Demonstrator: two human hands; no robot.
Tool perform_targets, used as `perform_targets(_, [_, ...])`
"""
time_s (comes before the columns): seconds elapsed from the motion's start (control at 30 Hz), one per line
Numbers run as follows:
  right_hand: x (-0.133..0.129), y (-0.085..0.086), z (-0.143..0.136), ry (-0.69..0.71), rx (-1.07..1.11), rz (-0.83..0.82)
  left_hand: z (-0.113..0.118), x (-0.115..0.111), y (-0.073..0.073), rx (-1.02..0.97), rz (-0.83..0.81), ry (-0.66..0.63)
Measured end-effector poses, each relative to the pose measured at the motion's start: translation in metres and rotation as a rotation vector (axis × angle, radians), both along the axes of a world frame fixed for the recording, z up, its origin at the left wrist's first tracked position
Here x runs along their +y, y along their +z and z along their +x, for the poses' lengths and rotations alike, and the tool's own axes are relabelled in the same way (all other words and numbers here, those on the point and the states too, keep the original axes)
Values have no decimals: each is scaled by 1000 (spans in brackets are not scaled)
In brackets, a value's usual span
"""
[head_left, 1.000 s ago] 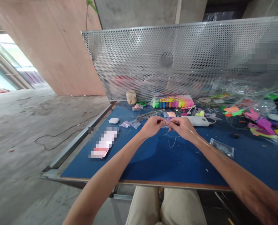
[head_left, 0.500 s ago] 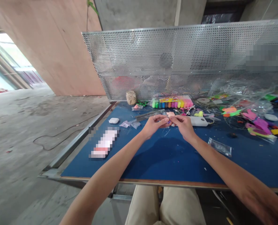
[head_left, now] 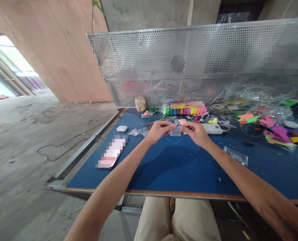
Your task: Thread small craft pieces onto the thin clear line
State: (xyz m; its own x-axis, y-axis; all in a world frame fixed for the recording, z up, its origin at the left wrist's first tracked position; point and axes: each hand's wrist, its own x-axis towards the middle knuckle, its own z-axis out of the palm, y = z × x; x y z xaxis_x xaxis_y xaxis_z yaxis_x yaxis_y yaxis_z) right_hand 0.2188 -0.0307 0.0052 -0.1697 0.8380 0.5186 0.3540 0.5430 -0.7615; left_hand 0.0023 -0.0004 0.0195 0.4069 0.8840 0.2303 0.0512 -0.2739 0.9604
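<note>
My left hand (head_left: 159, 131) is closed in a pinch over the table's far middle. A thin, pale wire (head_left: 175, 143) curves in a loop from it, below my fingertips. Close by on the right, my right hand (head_left: 194, 131) pinches with thumb and forefinger, and the wire seems to run to it; its end is too fine to make out. A small clear plastic bag (head_left: 175, 131) lies below and between the two hands. Behind my right fingers sits a peach-coloured piece (head_left: 183, 121), partly hidden. A white power strip (head_left: 212, 129) lies right of that hand.
On the blue table (head_left: 164, 170) lie a phone (head_left: 115, 152), a white earbud case (head_left: 122, 128) and a flat clear bag (head_left: 236, 156). A pack of coloured clay (head_left: 185, 108) stands against the perforated metal screen (head_left: 149, 57). Colourful foam pieces (head_left: 277, 129) clutter the right.
My hands have moved apart slightly, the left one shifting left. The loop of wire and the clear bag between them now show more plainly.
</note>
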Motion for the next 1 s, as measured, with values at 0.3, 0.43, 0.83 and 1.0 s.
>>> perform_targets(0.3, [-7,2,-2,86,-106,93,-10,-5,14,128,46,-126])
perform_targets(0.43, [-7,-1,-4,127,-124,89,-12,-4,14,203,84,-137])
perform_targets(0.83, [0,-10,-10,117,109,-141,-5,-3,8,115,36,-8])
perform_targets(1.0, [0,-13,-13,68,177,-199,-5,-1,5,72,-24,-8])
